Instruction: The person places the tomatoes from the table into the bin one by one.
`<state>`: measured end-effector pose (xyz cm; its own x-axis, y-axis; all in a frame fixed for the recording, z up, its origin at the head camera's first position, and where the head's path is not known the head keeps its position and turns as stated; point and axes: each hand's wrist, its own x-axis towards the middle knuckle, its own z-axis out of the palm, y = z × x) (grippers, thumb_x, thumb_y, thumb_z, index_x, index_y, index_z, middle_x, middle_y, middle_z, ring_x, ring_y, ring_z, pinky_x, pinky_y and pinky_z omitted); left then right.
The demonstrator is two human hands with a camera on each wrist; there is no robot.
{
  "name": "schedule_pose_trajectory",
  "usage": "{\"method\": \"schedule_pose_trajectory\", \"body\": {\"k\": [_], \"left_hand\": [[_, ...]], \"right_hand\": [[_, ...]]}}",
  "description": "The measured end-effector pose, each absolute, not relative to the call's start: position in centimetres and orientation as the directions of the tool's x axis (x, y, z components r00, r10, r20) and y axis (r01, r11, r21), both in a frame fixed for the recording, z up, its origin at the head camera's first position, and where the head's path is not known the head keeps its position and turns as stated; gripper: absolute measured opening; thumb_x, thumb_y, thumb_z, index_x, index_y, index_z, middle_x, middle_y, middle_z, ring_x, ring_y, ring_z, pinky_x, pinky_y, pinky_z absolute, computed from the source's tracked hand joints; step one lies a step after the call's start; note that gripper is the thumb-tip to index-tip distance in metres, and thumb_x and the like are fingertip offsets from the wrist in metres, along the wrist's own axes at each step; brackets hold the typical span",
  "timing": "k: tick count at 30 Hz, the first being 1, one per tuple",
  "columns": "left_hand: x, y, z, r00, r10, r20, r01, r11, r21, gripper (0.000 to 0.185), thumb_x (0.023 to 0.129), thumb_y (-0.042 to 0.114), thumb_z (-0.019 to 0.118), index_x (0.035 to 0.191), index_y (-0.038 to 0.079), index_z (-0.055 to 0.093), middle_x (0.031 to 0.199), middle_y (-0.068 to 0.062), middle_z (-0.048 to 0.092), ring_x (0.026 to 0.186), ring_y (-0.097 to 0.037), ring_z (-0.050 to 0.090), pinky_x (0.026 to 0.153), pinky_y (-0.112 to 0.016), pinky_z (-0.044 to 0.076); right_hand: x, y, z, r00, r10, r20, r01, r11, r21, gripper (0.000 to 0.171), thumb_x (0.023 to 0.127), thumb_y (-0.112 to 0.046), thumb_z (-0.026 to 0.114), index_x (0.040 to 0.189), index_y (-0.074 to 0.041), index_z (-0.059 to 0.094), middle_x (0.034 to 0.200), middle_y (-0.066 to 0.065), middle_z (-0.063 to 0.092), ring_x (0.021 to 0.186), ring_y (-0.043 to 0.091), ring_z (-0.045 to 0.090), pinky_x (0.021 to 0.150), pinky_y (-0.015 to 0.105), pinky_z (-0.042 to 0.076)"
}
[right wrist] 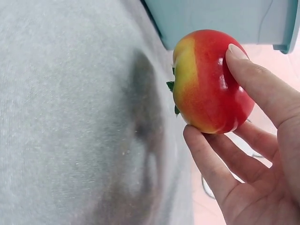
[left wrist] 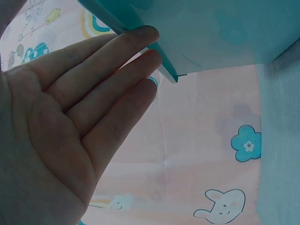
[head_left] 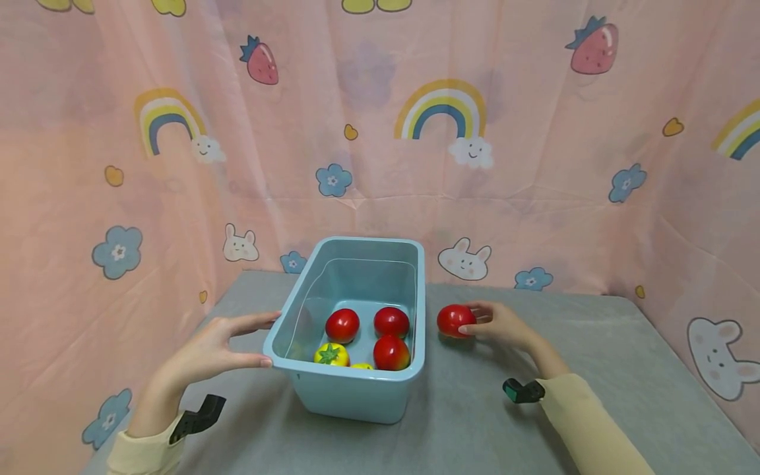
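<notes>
A light blue plastic bin (head_left: 350, 390) stands on the grey table, with several tomatoes inside. Some show glossy red skin, such as the red tomato (head_left: 342, 326); one yellow-sided tomato (head_left: 331, 355) has its green calyx up. My left hand (head_left: 216, 349) touches the bin's left rim, thumb toward the near corner and fingers extended; in the left wrist view the straight fingers (left wrist: 105, 79) lie against the rim. To the right of the bin, my right hand (head_left: 501, 325) holds a red tomato (right wrist: 213, 84) between thumb and fingers, its yellow calyx side facing down, just over the table.
The grey cloth-covered table (head_left: 594, 356) extends to the right of the bin. Behind and at both sides hangs a pink curtain (head_left: 380, 198) with rainbows, rabbits and flowers. Black wrist cameras (head_left: 198, 417) sit on both sleeves.
</notes>
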<state>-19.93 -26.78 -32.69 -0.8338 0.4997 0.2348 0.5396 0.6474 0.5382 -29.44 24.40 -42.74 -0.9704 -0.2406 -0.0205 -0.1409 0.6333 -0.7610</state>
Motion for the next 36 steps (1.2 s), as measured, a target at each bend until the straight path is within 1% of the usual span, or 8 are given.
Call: {"method": "schedule_pose_trajectory", "body": {"k": [4, 11, 18, 25, 29, 36], "left_hand": [[-20.0, -26.8, -32.7, -0.836, 0.498, 0.23, 0.535, 0.651, 0.539, 0.066, 0.077, 0.041, 0.077, 0.135, 0.021, 0.054, 0.125, 0.003, 0.064, 0.116, -0.024, 0.06, 0.086, -0.038, 0.052], [-19.9, -26.8, -32.7, -0.832, 0.502, 0.236, 0.543, 0.653, 0.527, 0.066, 0.076, 0.041, 0.077, 0.135, 0.02, 0.054, 0.124, 0.003, 0.064, 0.116, -0.023, 0.06, 0.087, -0.035, 0.051], [-19.9, -26.8, -32.8, -0.833, 0.501, 0.232, 0.54, 0.652, 0.532, 0.066, 0.077, 0.042, 0.076, 0.135, 0.021, 0.054, 0.124, 0.004, 0.064, 0.117, -0.023, 0.06, 0.087, -0.037, 0.051], [-19.9, -26.9, -32.7, -0.83, 0.504, 0.24, 0.548, 0.652, 0.525, 0.066, 0.076, 0.042, 0.077, 0.135, 0.021, 0.054, 0.123, 0.004, 0.064, 0.116, -0.022, 0.06, 0.087, -0.036, 0.051], [-19.9, -26.8, -32.7, -0.829, 0.505, 0.239, 0.548, 0.651, 0.525, 0.066, 0.077, 0.041, 0.077, 0.135, 0.02, 0.054, 0.123, 0.004, 0.065, 0.115, -0.023, 0.06, 0.086, -0.035, 0.052], [-19.9, -26.8, -32.6, -0.829, 0.504, 0.241, 0.548, 0.649, 0.527, 0.066, 0.077, 0.04, 0.077, 0.135, 0.019, 0.054, 0.123, 0.004, 0.065, 0.115, -0.023, 0.06, 0.086, -0.034, 0.052]], "right_hand": [[-29.3, 24.4, -42.4, -0.971, -0.239, -0.013, -0.144, 0.625, -0.767, 0.076, 0.073, -0.045, 0.078, 0.133, -0.008, 0.05, 0.126, 0.016, 0.058, 0.11, 0.032, 0.057, 0.08, 0.04, 0.055], [-29.0, 24.2, -41.7, -0.969, -0.245, 0.009, -0.161, 0.609, -0.777, 0.074, 0.073, -0.042, 0.079, 0.132, -0.008, 0.051, 0.127, 0.017, 0.057, 0.11, 0.033, 0.057, 0.078, 0.038, 0.056], [-28.8, 24.1, -40.6, -0.96, -0.275, 0.049, -0.21, 0.594, -0.776, 0.073, 0.074, -0.039, 0.078, 0.133, -0.006, 0.05, 0.126, 0.019, 0.057, 0.11, 0.036, 0.057, 0.079, 0.041, 0.056], [-28.5, 23.6, -38.9, -0.949, -0.291, 0.125, -0.283, 0.601, -0.748, 0.074, 0.071, -0.04, 0.081, 0.132, -0.011, 0.052, 0.124, 0.014, 0.06, 0.109, 0.034, 0.058, 0.075, 0.039, 0.057], [-28.3, 23.4, -38.0, -0.938, -0.31, 0.152, -0.318, 0.603, -0.732, 0.073, 0.071, -0.039, 0.082, 0.132, -0.012, 0.053, 0.124, 0.013, 0.06, 0.109, 0.034, 0.058, 0.074, 0.038, 0.057], [-27.7, 23.0, -36.3, -0.93, -0.328, 0.167, -0.343, 0.611, -0.713, 0.072, 0.072, -0.037, 0.081, 0.133, -0.011, 0.052, 0.122, 0.014, 0.062, 0.108, 0.033, 0.059, 0.074, 0.038, 0.057]]}}
